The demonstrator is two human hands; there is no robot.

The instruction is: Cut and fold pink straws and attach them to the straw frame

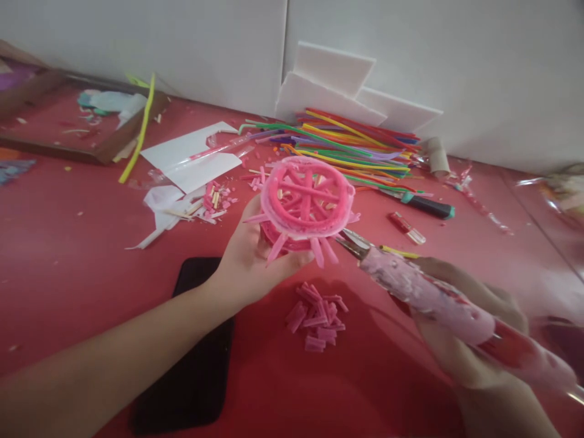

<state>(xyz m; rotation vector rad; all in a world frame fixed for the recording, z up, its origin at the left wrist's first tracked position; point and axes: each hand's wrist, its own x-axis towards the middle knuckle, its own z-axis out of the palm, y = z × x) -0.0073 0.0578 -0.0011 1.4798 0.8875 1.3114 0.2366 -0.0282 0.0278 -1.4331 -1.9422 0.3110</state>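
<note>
My left hand [246, 261] holds up a pink wheel-shaped craft piece [308, 194]. Spokes cross inside its round rim, and short pink sticks jut out from its lower edge and sides. My fingers grip it from below and are partly hidden behind it. In my right hand [456, 340] is a glue gun [424, 292], its pinkish body crusted with residue. The metal tip points at the lower right of the wheel; whether they touch I cannot tell. Below the wheel, a small heap of cut pink sticks [317, 316] lies on the red table [365, 389].
A black phone [187, 389] lies under my left forearm. Behind are coloured pipe-cleaner-like strips [356, 146], white foam boards [333, 70], a cutter knife [429, 205], a cardboard tube [437, 158] and a red-capped tube [406, 227]. Scraps [214, 201] and a brown frame [91, 152] are at left.
</note>
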